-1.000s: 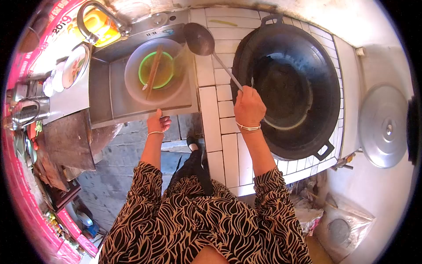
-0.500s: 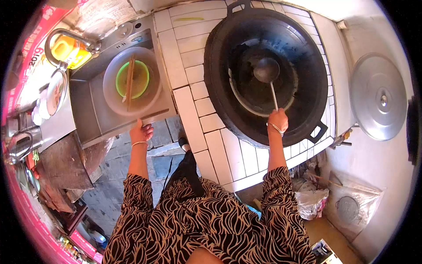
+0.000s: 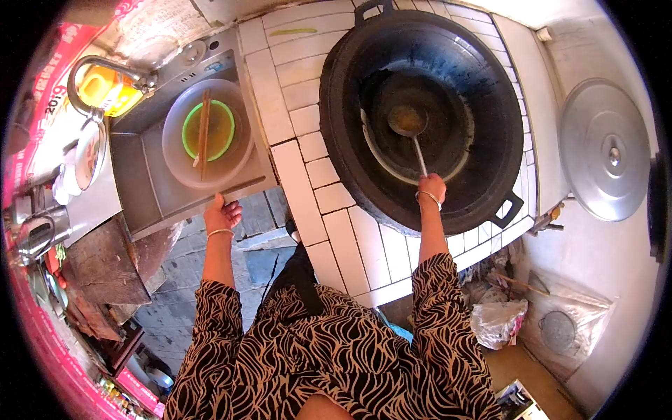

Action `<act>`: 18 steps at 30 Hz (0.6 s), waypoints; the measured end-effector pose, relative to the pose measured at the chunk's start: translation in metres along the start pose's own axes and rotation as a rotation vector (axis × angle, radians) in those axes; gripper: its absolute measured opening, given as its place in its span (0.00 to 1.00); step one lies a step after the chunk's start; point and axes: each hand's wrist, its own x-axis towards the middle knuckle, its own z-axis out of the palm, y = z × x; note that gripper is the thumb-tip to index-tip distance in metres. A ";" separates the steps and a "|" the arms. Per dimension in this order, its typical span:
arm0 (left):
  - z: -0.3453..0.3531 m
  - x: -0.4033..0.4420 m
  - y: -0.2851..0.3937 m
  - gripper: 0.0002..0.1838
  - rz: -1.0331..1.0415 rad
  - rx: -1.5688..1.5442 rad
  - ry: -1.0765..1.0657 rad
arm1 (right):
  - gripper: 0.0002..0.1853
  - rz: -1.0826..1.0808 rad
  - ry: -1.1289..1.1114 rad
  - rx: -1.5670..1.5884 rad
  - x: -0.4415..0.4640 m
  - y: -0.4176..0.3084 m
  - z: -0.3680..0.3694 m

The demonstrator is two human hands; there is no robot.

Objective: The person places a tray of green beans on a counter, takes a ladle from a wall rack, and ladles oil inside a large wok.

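Note:
My right hand [image 3: 432, 190] is closed around the handle of a metal ladle [image 3: 421, 155]. The ladle's bowl is low inside a big black wok [image 3: 483, 77], and yellowish-brown contents show in it. Dark liquid seems to lie in the bottom of the wok, with a pale ring around it. Beside the front edge of the metal sink [image 3: 143, 164], my left hand [image 3: 222, 215] hangs with loosely curled fingers, thumb apart, holding nothing. In the sink stands a translucent basin [image 3: 171, 150] with a green-rimmed bowl [image 3: 232, 119] in it. Chopsticks [image 3: 205, 133] lie across the bowl.
The wok sits in a white-tiled counter [image 3: 294, 189]. A faucet [image 3: 105, 61] arches over the sink's left side near a yellow container [image 3: 105, 87]. At the right, a large round metal lid [image 3: 595, 154] leans against the wall. A green strip [image 3: 294, 31] lies on the tiles.
My right hand and the ladle have shifted left and slightly toward the wok's far side. Yellowish contents now show in the ladle's bowl, which looked dark before. My left hand has hardly moved.

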 end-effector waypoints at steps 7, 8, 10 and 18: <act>-0.005 0.003 -0.008 0.25 -0.012 -0.043 0.004 | 0.11 -0.017 -0.161 0.538 0.004 -0.009 0.034; -0.004 0.002 -0.007 0.25 -0.002 -0.049 0.014 | 0.10 -0.003 -0.188 0.588 -0.004 -0.022 0.023; -0.001 -0.001 -0.005 0.26 0.020 -0.004 0.024 | 0.08 -0.053 -0.186 0.655 -0.027 -0.053 -0.011; -0.001 0.003 -0.012 0.25 0.041 0.060 0.090 | 0.07 -0.336 -0.210 0.782 -0.071 -0.109 -0.056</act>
